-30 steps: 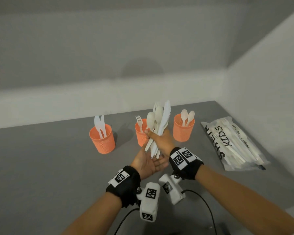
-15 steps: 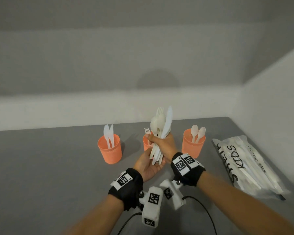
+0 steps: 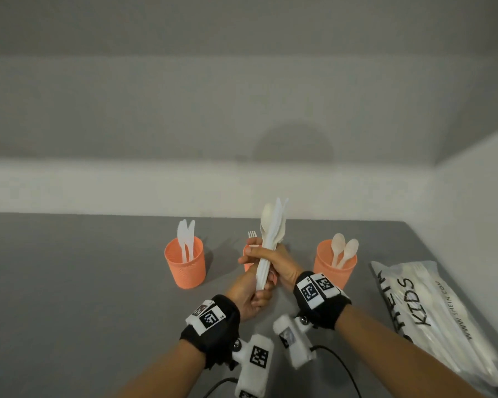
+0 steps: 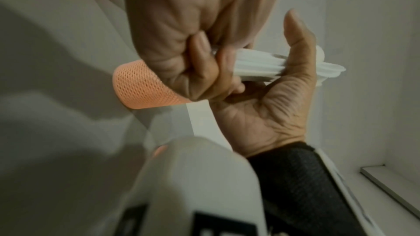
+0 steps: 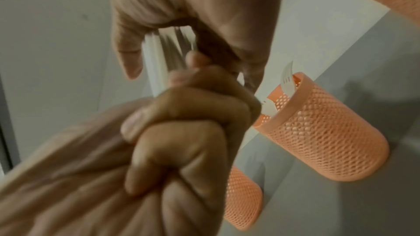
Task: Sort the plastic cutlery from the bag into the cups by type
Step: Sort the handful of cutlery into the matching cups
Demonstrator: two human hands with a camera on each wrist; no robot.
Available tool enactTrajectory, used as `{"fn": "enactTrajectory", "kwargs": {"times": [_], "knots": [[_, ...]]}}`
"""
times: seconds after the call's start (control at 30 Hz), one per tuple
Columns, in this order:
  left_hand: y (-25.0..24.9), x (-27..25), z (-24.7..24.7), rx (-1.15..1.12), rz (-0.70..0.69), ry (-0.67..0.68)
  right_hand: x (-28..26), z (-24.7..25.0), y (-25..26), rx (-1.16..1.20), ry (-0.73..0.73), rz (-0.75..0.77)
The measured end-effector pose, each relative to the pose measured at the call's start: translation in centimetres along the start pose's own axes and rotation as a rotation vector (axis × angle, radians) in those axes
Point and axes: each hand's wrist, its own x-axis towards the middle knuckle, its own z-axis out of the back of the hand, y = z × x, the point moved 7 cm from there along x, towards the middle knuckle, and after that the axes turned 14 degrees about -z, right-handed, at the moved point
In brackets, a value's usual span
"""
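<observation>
I hold a bundle of white plastic cutlery (image 3: 272,231) upright above the table. My right hand (image 3: 283,262) grips its middle, while my left hand (image 3: 250,294) is curled round the handle ends below. In the wrist views the same bundle (image 4: 259,65) (image 5: 156,64) passes through both fists. Three orange mesh cups stand behind. The left cup (image 3: 184,265) holds knives, the middle cup (image 3: 248,251) holds a fork (image 3: 252,234) and is mostly hidden by my hands, and the right cup (image 3: 335,268) holds spoons.
The plastic bag (image 3: 431,311) with more cutlery lies flat at the right, near the side wall. A white wall runs along the back edge of the grey table (image 3: 69,282). Black cables trail near the front edge.
My left hand went from an open palm under the bundle to fingers curled round the handles. The bundle has been gathered tighter and stands more upright.
</observation>
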Motion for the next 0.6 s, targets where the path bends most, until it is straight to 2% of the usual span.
{"fn": "enactTrajectory", "kwargs": {"times": [0.1, 0.17, 0.27, 0.4, 0.5, 0.6], "knots": [[-0.1, -0.2, -0.4, -0.028, 0.025, 0.028, 0.2, -0.5, 0.4, 0.073, 0.080, 0.006], [0.0, -0.3, -0.5, -0.035, 0.050, 0.045, 0.4, -0.5, 0.3, 0.065, 0.081, -0.003], [-0.1, -0.3, -0.4, 0.028, 0.047, 0.035, 1.3, 0.2, -0.4, 0.000, -0.047, -0.017], [-1.0, -0.3, 0.7, 0.199, 0.016, -0.001, 1.3, 1.6, -0.3, 0.076, -0.233, 0.071], [-2.9, 0.0, 2.0, 0.446, -0.106, -0.056, 1.2, 2.1, -0.2, 0.149, -0.220, 0.092], [-5.7, 0.4, 2.7, 0.506, -0.286, -0.129, 1.7, 2.3, -0.5, 0.157, -0.191, 0.063]]}}
